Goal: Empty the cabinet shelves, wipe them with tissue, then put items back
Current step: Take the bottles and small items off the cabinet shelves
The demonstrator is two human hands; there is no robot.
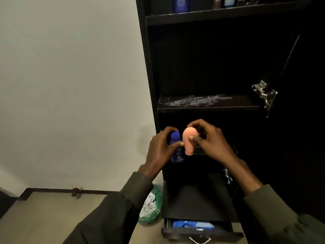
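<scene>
A tall black cabinet (151,71) stands open in front of me. My left hand (159,148) grips a small blue bottle (176,150) with a blue cap. My right hand (209,140) pinches a peach-coloured bottle (188,140) right beside the blue one. Both bottles are held in front of a lower shelf opening. The middle shelf (207,103) bears no items and has whitish smears on its surface. On the top shelf (219,14) stand another blue bottle (180,4) and several small items (235,1).
A drawer (202,231) at the cabinet's foot is pulled out, with a blue packet (193,225) inside. A green bin (153,206) holding crumpled white tissue sits on the floor left of the cabinet. The open door with a metal hinge (263,94) is at the right.
</scene>
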